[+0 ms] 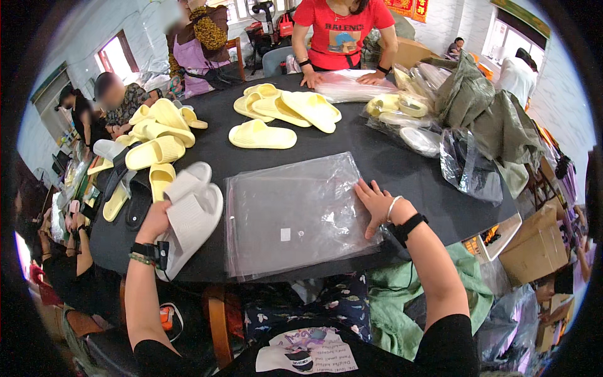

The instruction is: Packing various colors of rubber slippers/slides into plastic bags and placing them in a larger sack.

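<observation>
Clear plastic bags [295, 217] lie in a flat stack at the near edge of the black table [377, 157], and the right hand [375, 206] rests open on the stack's right edge, fingers spread, seemingly to keep the slippery sheets from sliding. To the left, the left hand [154, 221] is closed around a pair of pale grey slippers [191, 217] held together just beside the bags. Farther off, yellow slippers [286, 113] lie loose across the far and left table, where other people work.
</observation>
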The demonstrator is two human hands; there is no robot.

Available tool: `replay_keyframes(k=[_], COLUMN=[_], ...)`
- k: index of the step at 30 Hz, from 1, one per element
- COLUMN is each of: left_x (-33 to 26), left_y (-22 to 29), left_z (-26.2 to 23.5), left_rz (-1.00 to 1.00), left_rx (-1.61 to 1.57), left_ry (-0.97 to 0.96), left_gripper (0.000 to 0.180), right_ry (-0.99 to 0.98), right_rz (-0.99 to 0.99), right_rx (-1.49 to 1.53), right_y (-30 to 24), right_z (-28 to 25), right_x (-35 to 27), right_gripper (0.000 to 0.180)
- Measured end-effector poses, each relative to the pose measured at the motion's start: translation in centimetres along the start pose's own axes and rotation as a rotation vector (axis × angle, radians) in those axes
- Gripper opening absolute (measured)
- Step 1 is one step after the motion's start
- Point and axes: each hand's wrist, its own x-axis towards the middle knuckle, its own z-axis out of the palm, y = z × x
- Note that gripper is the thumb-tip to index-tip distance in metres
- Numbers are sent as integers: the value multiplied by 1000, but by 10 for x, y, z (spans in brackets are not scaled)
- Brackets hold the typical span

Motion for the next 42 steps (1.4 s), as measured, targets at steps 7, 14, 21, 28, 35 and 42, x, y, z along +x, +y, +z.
replay_keyframes(k=[7, 14, 21, 28, 35, 42], left_x=[3, 22, 46, 52, 44, 19], left_y=[117, 228, 230, 189, 99, 89], left_z=[-29, 105, 231, 205, 150, 92], left_rz=[351, 618, 426, 494, 226, -100], left_rx=[230, -44, -5, 34, 162, -414], left_ry=[409, 151, 81, 110, 210, -238], left_gripper=[30, 16, 11, 12, 14, 45], right_ry=[325, 509, 612, 623, 620, 600], right_rz=[-139, 41, 96, 105, 95, 103], right_rx=[-7, 180, 106, 78, 81, 67], right_y=[-54, -104, -130, -129, -130, -127], right_z=[17, 102, 97, 97, 98, 101], right_x=[-51, -40, -40, -41, -41, -41], right_gripper=[110, 105, 99, 104, 105, 103])
